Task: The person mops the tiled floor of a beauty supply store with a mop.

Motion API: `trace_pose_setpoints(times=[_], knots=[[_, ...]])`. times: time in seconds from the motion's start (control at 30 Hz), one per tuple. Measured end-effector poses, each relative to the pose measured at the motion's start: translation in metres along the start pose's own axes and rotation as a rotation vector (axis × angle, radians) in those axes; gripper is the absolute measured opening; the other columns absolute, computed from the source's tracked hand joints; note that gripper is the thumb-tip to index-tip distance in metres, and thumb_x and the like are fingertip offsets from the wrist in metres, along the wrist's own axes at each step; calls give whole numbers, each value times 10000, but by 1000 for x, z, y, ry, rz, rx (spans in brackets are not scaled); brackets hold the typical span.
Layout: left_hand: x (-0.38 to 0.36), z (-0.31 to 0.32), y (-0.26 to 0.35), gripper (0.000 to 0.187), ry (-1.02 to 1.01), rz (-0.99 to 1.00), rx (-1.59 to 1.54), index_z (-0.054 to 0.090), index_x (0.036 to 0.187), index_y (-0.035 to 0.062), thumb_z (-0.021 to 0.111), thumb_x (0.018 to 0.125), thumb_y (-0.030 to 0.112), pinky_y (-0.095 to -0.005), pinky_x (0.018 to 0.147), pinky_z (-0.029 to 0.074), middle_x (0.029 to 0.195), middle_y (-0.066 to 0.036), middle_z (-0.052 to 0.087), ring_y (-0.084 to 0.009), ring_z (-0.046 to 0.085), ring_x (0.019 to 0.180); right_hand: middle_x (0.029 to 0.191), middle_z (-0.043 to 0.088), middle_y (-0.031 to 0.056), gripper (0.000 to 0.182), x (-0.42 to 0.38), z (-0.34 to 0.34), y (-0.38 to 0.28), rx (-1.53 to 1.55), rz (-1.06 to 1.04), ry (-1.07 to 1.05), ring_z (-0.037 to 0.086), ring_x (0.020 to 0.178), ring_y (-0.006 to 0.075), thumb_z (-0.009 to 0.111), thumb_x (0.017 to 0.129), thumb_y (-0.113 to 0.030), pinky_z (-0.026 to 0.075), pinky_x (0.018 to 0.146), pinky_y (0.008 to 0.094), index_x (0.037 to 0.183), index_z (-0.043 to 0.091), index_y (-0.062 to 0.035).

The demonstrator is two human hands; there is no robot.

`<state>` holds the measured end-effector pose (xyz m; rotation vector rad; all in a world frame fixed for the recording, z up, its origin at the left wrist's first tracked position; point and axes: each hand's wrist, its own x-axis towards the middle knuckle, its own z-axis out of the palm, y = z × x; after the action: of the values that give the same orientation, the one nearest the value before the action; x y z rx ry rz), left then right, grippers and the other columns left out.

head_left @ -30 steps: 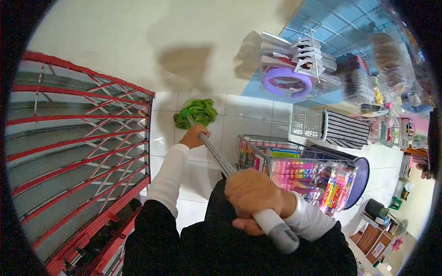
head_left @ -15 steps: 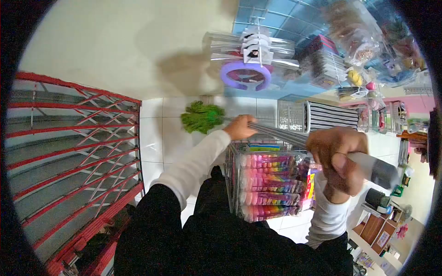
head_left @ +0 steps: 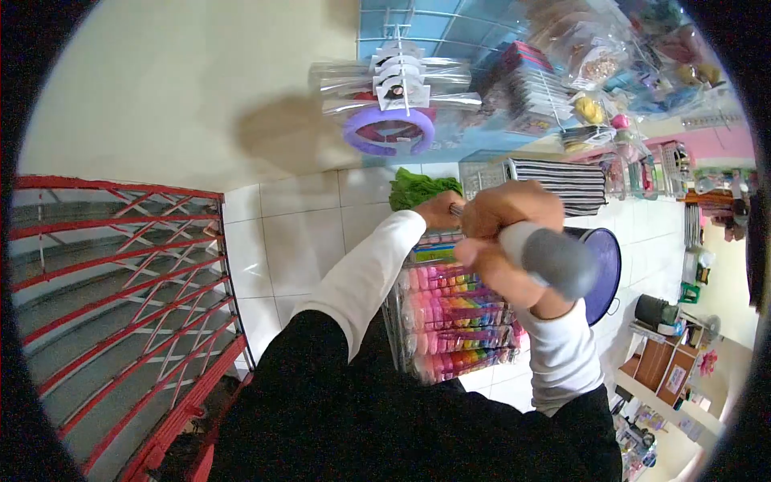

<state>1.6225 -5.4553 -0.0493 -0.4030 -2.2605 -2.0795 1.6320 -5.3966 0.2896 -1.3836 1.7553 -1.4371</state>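
Head view: the fingers of the right hand (head_left: 514,241) curl closed around the thick grey end of a mop handle (head_left: 562,261), close to the camera. Those of the left hand (head_left: 439,210) wrap the shaft farther down, also closed. Just beyond them, the green mop head (head_left: 418,189) lies on the white tiled floor (head_left: 297,249), partly behind the left hand, near the striped container (head_left: 558,181).

To handle it well, the lower grip should guide lightly while the upper one steers, the strands flat on the tiles. Short, low strokes suit this tight spot: the shaft passes close over the colourful packs (head_left: 458,321), and a wide swing could knock them or the container.

The left arm reaches forward, nearly straight, its white sleeve ending at the wrist. The right arm is bent, forearm raised, its fist higher than the left and turned across the handle's end.
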Motion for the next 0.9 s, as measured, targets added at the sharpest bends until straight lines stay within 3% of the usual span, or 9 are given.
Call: trace_pose_setpoints(times=[0.07,0.17,0.27,0.33,0.37,0.47,0.57,0.77,0.9], knots=[[-5,-6,5,250,-6,-164,185,556,639,-3,615,731,222,-370,556,411,601,-168,549,-234,483,534,528,481,60,282,-8,-1,6,44,-37,198,459,476,180,684,633,-168,351,464,301,591,444,-26],[-38,-39,80,296,-57,-438,265,607,693,8,616,764,295,-388,588,446,658,-191,588,-314,556,577,482,406,19,318,-7,-3,-9,192,57,162,380,421,141,675,687,-175,309,443,298,588,392,-67],[-80,-53,91,326,51,-583,262,635,737,4,643,717,330,-367,624,452,645,-173,588,-241,594,644,481,388,14,327,-6,13,-13,440,36,155,368,429,137,670,686,-159,309,450,291,568,378,-73],[-126,-61,66,278,118,-613,185,641,760,36,644,748,314,-392,650,463,726,-200,610,-346,580,699,527,450,38,300,-7,32,-16,627,76,139,449,500,161,678,643,-119,364,494,280,540,407,-45],[-150,-63,57,248,274,-297,380,615,706,24,633,733,269,-405,613,446,682,-199,585,-357,544,636,520,424,40,332,-8,45,-14,620,44,132,407,484,162,671,657,-104,351,488,289,528,372,-43],[-214,-87,49,224,161,-568,484,582,660,8,615,717,222,-428,591,423,647,-205,555,-369,526,610,511,397,45,326,-2,76,-3,633,24,-77,381,476,166,663,659,-88,327,474,298,537,365,-39],[-280,-103,66,205,254,-665,463,555,617,7,601,705,186,-442,572,400,617,-203,530,-368,505,581,498,369,45,323,2,123,12,637,-19,-179,348,459,173,641,674,-83,283,442,311,540,350,-43],[-401,-101,69,210,583,-611,531,530,555,19,586,687,172,-444,539,400,590,-208,526,-374,507,541,498,345,67,259,1,211,16,619,-91,-406,325,439,213,606,688,-106,280,434,325,570,383,-42],[-433,-87,67,200,675,-773,529,527,552,23,589,673,169,-453,571,418,596,-195,539,-367,550,610,500,377,76,237,-15,237,10,589,-109,-452,362,439,222,596,689,-106,297,439,326,574,400,-37]])
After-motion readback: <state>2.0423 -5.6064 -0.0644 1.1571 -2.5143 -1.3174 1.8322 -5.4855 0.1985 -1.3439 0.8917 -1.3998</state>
